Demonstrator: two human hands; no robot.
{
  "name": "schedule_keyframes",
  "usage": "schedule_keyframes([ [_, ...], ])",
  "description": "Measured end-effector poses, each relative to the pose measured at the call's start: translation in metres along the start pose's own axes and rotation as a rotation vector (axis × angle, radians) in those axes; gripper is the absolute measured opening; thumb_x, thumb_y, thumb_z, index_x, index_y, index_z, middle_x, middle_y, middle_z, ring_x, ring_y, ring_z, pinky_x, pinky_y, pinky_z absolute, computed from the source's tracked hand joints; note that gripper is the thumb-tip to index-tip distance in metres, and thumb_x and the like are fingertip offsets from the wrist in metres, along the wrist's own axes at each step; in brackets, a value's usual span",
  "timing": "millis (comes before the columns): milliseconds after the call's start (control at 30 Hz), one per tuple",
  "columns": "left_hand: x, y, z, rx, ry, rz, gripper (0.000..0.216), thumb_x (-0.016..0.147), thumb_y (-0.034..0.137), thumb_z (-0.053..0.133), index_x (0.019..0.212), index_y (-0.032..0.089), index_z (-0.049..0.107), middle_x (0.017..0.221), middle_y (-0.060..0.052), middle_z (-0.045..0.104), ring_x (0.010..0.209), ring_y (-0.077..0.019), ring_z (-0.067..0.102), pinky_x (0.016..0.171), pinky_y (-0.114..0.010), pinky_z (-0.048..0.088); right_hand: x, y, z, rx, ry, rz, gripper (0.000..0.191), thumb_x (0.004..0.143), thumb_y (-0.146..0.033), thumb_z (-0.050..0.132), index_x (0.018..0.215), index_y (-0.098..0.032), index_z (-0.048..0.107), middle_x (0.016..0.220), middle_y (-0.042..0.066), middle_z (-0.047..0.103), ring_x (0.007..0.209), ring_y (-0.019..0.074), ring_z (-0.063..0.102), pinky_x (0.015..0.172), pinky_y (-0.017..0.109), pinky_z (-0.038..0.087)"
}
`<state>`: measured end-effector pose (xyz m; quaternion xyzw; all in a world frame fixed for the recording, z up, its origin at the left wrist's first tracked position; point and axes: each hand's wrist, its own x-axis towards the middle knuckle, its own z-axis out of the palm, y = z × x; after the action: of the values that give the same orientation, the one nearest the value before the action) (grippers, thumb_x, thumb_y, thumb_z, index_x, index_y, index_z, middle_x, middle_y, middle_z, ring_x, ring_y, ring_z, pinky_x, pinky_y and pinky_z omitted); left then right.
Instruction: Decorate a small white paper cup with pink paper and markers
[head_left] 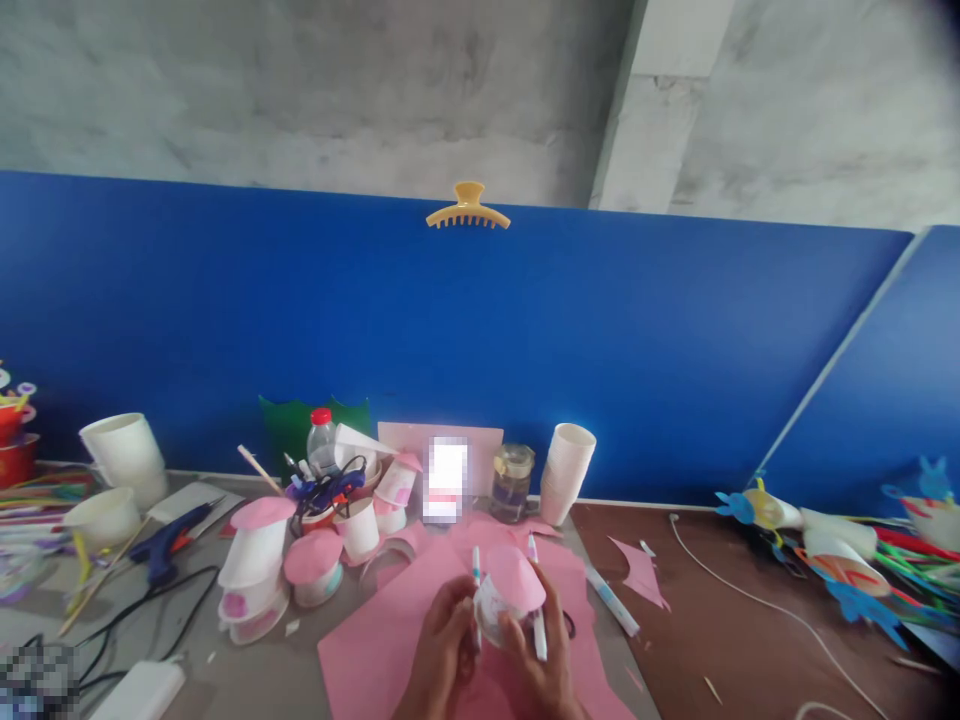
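Observation:
Over the pink paper sheets, both hands are at a small white paper cup (489, 612) topped with a pink paper cone (514, 578). My right hand (546, 640) wraps round the cup from the right; a white marker (539, 632) stands upright between its fingers. My left hand (448, 632) pinches another upright white marker (476, 580) with a blue band, close to the cup's left side. The fingertips partly hide the cup's wall. Under the hands lies pink paper (375, 635), and black scissor handles (570, 626) show just right of my right hand.
Left stand pink-capped paper cups (255, 550), a blue glue gun (169, 540) with its cable and a white box (142, 692). A lit phone (444, 480), glass jar (513, 485) and stacked cups (568, 475) line the blue partition (600, 330). Another marker (611, 600) and cable (750, 590) lie right.

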<state>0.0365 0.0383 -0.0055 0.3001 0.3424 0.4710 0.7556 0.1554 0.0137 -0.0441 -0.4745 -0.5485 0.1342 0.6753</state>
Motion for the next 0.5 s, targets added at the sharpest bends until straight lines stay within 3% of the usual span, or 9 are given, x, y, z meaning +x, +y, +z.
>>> schedule_keyframes([
  [133, -0.005, 0.005, 0.001, 0.107, -0.110, 0.113, 0.048, 0.062, 0.042, 0.079, 0.101, 0.020, 0.063, 0.062, -0.001, 0.061, 0.057, -0.0146, 0.056, 0.057, -0.025, 0.044, 0.002, 0.000, -0.003, -0.046, -0.035, 0.000, 0.052, 0.087, -0.043, 0.055, 0.134, -0.026, 0.041, 0.104, 0.010, 0.063, 0.092, 0.0274, 0.064, 0.074, 0.039, 0.057],
  [267, -0.011, 0.011, 0.001, 0.270, -0.198, 0.230, 0.054, 0.063, 0.047, 0.077, 0.107, 0.019, 0.063, 0.093, -0.010, 0.066, 0.082, -0.0248, 0.058, 0.074, -0.034, 0.046, 0.007, -0.011, -0.004, -0.074, -0.134, -0.052, 0.050, 0.090, -0.050, 0.046, 0.132, -0.025, 0.041, 0.111, 0.011, 0.059, 0.096, 0.0264, 0.062, 0.080, 0.037, 0.055],
  [367, -0.014, 0.012, 0.003, 0.350, -0.226, 0.189, 0.058, 0.060, 0.044, 0.080, 0.109, 0.018, 0.062, 0.093, -0.010, 0.065, 0.082, -0.0249, 0.056, 0.071, -0.033, 0.045, 0.007, -0.013, -0.004, -0.056, -0.180, -0.084, 0.046, 0.092, -0.052, 0.038, 0.130, -0.026, 0.042, 0.105, 0.009, 0.060, 0.088, 0.0247, 0.063, 0.072, 0.034, 0.055],
  [500, -0.013, 0.011, 0.003, 0.210, -0.230, 0.101, 0.052, 0.058, 0.044, 0.082, 0.098, 0.015, 0.065, 0.084, -0.008, 0.064, 0.069, -0.0175, 0.054, 0.065, -0.029, 0.043, 0.002, -0.005, -0.006, -0.104, -0.112, -0.092, 0.042, 0.093, -0.043, 0.042, 0.130, -0.025, 0.042, 0.109, 0.010, 0.058, 0.091, 0.0250, 0.061, 0.074, 0.035, 0.054],
])
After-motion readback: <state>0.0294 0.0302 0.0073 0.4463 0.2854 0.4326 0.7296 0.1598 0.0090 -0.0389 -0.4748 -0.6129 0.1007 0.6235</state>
